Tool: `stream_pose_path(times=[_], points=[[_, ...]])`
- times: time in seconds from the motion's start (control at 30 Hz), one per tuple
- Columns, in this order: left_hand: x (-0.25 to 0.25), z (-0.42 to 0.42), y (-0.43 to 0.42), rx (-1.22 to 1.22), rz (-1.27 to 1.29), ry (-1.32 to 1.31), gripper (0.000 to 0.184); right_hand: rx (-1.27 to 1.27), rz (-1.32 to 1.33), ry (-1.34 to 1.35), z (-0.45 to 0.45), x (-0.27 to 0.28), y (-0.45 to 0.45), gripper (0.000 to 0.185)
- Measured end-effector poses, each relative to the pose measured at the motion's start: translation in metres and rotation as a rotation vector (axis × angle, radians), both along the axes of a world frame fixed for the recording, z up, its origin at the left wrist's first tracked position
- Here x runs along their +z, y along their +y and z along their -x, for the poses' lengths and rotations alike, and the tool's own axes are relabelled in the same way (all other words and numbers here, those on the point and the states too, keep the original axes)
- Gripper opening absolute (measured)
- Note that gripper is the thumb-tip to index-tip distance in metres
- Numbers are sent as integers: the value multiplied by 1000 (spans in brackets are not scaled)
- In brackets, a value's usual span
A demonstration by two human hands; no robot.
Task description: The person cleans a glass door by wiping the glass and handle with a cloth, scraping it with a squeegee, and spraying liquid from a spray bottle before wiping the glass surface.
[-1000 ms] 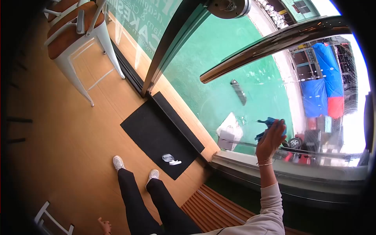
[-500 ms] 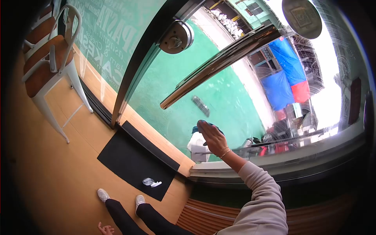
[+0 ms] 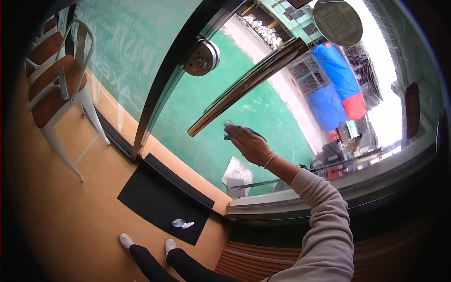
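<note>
My right hand (image 3: 250, 144), with a bracelet at the wrist, presses a dark blue-green cloth (image 3: 257, 133) against the glass door (image 3: 277, 127). The palm and fingers cover most of the cloth; only its edges show. Above and to the left of the hand, a long shiny metal door handle (image 3: 249, 87) runs diagonally across the glass. My left hand is out of view. On the black mat (image 3: 155, 192) by the threshold lies what looks like a clear spray bottle with a white top (image 3: 182, 223), below the hand and apart from it.
A round metal lock (image 3: 202, 58) sits beside the dark door frame (image 3: 162, 89). White metal chairs with brown seats (image 3: 58, 91) stand at the left. A round sticker (image 3: 337, 22) is on the glass. Wooden slats (image 3: 256, 258) lie at the bottom right, and my feet are near the mat.
My right hand has moved up the glass with the cloth, closer to the handle. My left hand, earlier at the bottom edge, has left the view. The camera view has shifted slightly.
</note>
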State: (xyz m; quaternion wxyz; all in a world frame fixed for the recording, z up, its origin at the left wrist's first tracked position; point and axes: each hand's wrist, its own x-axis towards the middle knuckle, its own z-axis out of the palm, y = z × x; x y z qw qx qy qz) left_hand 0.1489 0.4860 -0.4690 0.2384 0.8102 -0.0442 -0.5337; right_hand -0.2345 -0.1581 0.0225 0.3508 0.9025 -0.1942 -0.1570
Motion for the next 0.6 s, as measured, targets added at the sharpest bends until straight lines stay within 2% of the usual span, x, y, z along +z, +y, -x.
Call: stream_pose_path(times=[0.07, 0.13, 0.2, 0.23, 0.3, 0.37, 0.4, 0.43, 0.5, 0.6], points=[[6, -2, -14, 72, 40, 25, 61, -61, -127, -52, 29, -9, 23, 32], [14, -5, -19, 108, 47, 31, 59, -179, -24, -163, 25, 36, 35, 32], [17, -8, -16, 121, 23, 31, 57, -261, 318, -374, 4, 112, 33, 40], [18, -8, -10, 123, 2, 29, 56, -219, 429, -538, -3, 149, 22, 41], [16, -14, 2, 130, -29, 17, 55, -77, 579, -620, -26, 199, 3, 40], [15, -17, 6, 140, -42, 16, 53, -44, 636, -594, -48, 184, -20, 39], [13, -17, 6, 151, -36, 22, 53, -5, 570, -561, -52, 159, -33, 40], [13, -15, 4, 176, -16, 30, 52, -11, 645, -618, -72, 133, -35, 38], [15, -12, -4, 241, 71, 53, 52, -116, 743, -552, -80, 106, -44, 36], [33, 0, -39, 233, 138, 63, 52, -139, 533, -398, -67, 64, -43, 37]])
